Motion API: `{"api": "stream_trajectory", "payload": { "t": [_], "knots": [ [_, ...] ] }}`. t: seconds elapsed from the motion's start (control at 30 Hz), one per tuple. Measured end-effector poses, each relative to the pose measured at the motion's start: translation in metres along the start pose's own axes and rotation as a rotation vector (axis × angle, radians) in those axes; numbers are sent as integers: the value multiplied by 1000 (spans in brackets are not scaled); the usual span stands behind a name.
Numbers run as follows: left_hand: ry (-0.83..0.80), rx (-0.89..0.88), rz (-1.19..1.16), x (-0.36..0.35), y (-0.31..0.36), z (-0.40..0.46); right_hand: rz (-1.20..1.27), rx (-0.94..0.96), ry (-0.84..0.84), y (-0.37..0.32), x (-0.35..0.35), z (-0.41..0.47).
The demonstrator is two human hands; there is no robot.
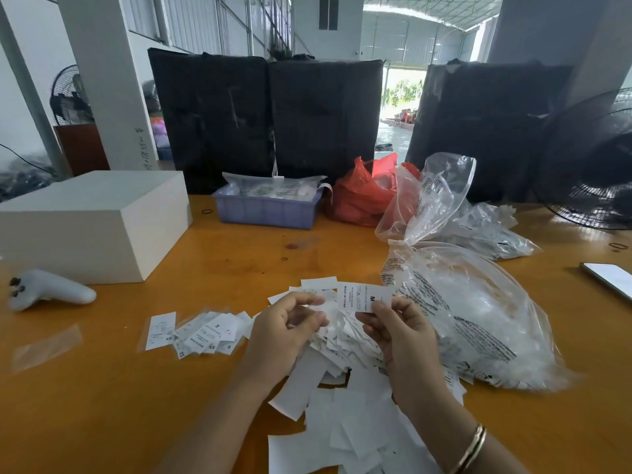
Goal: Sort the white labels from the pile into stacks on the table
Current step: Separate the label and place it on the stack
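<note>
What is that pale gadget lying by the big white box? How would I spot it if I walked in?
Start at the white box on the left of the orange table. Just in front of its near left corner lies the pale grey handheld controller, alone on bare wood. Unlike the flat white labels to its right, it is rounded and curved, with small dark buttons at its left end.

The table (102, 398) is orange-brown. The labels (342, 405) in the pile are white with black print. One label (364, 297), pinched by the right hand (393, 331), is white with black text and a grey logo. The labels (205, 331) in the stack are white with black size letters. The box (89, 224) is white. The tray (266, 210) is lavender-blue. One bag (359, 196) is red. Another bag (478, 323) is clear with black print. The bundles (266, 121) are black. The controller (51, 290) is white with black buttons. The bangle (470, 449) is gold.
</note>
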State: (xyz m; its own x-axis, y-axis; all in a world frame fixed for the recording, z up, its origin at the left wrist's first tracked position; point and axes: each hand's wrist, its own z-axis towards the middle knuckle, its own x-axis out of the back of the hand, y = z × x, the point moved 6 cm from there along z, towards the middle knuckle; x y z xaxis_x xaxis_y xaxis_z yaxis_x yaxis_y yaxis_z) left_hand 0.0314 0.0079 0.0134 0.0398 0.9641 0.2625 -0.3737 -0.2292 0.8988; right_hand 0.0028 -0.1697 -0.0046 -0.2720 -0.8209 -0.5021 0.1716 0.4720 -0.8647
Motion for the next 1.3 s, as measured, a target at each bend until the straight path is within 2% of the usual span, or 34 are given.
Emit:
{"api": "stream_trajectory", "payload": {
  "t": [0.23,0.4,0.63,0.83,1.03,1.23,1.3],
  "knots": [
    [31,14,2,2,-1,1,-213,31,-76,0,-7,-5],
    [-18,42,-39,2,1,0,-402,96,-123,-7,-12,-6],
    [-78,70,-79,-5,2,-1,-469,119,-178,-4,-20,-12],
    [19,123,-173,-1,1,-1,-398,123,-131,-8,-15,-9],
    [61,139,-172,-3,1,-3,-527,177,-171,-3,-21,-13],
    [78,158,-177,0,0,-4,-706,368,-180,-11,-27,-17],
    [62,158,-166,-2,0,-4,-738,377,-189,-11,-29,-18]
  ]
}}
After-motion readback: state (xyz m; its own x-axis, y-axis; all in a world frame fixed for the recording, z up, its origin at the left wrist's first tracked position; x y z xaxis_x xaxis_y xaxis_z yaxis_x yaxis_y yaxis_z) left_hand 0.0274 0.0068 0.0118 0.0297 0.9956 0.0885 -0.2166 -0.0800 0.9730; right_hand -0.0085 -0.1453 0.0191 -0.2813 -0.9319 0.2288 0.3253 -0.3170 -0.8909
